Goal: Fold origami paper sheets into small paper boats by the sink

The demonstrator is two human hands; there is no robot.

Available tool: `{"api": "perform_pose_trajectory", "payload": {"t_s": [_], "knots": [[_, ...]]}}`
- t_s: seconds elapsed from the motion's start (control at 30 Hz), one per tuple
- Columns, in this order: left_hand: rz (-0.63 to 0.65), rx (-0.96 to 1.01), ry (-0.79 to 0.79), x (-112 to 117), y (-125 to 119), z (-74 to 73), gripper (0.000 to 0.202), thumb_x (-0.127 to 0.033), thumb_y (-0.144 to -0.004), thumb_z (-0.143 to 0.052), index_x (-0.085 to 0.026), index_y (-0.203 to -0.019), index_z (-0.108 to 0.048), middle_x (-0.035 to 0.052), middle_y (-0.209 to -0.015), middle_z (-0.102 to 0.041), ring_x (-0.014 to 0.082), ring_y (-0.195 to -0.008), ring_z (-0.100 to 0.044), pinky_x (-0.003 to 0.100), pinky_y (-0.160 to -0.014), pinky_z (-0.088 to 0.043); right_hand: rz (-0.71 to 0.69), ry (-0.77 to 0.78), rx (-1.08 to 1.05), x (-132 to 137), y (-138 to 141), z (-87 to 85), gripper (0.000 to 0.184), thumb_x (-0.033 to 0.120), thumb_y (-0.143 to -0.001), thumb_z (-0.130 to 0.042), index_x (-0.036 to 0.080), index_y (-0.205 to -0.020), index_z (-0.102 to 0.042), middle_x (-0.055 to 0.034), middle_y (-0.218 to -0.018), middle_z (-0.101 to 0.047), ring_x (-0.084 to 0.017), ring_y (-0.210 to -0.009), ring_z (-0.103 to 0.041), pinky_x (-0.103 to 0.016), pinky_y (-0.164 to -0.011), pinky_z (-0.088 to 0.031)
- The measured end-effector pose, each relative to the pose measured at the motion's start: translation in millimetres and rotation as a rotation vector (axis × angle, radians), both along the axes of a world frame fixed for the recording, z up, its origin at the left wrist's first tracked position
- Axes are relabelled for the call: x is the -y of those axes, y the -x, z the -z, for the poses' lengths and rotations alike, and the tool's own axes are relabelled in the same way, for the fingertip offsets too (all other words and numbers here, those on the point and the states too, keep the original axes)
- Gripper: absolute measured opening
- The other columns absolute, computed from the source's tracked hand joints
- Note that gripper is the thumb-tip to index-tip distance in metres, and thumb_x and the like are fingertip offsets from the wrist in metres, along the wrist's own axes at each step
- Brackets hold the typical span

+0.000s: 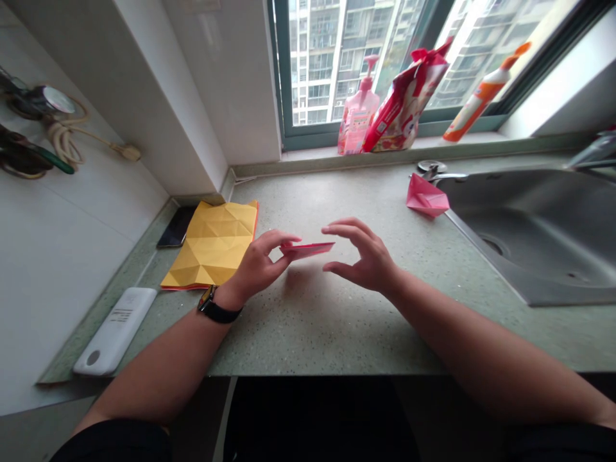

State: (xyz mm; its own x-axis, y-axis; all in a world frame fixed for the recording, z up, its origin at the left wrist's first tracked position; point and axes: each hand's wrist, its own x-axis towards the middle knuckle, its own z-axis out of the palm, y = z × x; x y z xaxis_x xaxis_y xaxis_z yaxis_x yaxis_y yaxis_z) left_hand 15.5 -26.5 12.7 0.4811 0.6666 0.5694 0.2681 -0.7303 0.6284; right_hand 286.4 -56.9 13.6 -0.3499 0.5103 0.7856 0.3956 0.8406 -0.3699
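In the middle of the frame, the left hand pinches one end of a flat folded pink paper between thumb and fingers. It holds the paper level above the speckled green counter, probably so both ends are easy to reach. The right hand hovers by the other end, fingers spread and curled. A creased yellow paper sheet lies at the left, out of the way.

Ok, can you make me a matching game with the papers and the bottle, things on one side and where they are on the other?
1 yellow paper
2 pink paper
3 red paper
4 orange bottle

A on the windowsill
B in the left hand
C beside the sink
D beside the phone

Pairs: 1-D, 2-C, 3-B, 4-A
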Motion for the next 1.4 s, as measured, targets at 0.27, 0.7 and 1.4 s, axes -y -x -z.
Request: {"api": "perform_pose_trajectory", "payload": {"t_s": [0.27, 0.7, 1.4], "knots": [[-0.08, 0.154, 0.127, -7, 0, 3.4, 0.027, -0.044, -0.106, -0.071, -0.021, -0.094, -0.062, 0.0061, -0.103, -0.073, 0.0189, -0.099, -0.07, 0.036, -0.094, -0.062, 0.051, 0.399, 0.101, -31, -24, 29.7, 0.099, 0.052, -0.086, -0.089, 0.028, -0.167, -0.037, -0.0187, -0.155, -0.062, -0.038, -0.142, -0.061, -0.06, -0.121, -0.051], [-0.075, -0.033, -0.13, -6, 1, 9.5, 0.029, -0.041, -0.105, -0.073, -0.023, -0.125, -0.064, 0.0117, -0.129, -0.07, 0.027, -0.125, -0.066, 0.049, -0.113, -0.054, 0.144, 0.204, 0.102, -22, -8, 22.0, 0.009, 0.017, -0.096, -0.063, 0.025, -0.095, -0.069, -0.0037, -0.096, -0.073, -0.019, -0.081, -0.066, -0.035, -0.076, -0.056], [-0.053, -0.592, -0.13, -10, 5, 21.7, 0.021, -0.01, -0.091, -0.069, -0.02, -0.107, -0.078, 0.0094, -0.111, -0.078, 0.0276, -0.101, -0.069, 0.043, -0.092, -0.055, 0.111, 0.31, 0.662, -20, -9, 28.3, 0.023, 0.021, -0.091, -0.075, 0.028, -0.113, -0.078, -0.0064, -0.112, -0.081, -0.027, -0.101, -0.075, -0.042, -0.091, -0.054]]}}
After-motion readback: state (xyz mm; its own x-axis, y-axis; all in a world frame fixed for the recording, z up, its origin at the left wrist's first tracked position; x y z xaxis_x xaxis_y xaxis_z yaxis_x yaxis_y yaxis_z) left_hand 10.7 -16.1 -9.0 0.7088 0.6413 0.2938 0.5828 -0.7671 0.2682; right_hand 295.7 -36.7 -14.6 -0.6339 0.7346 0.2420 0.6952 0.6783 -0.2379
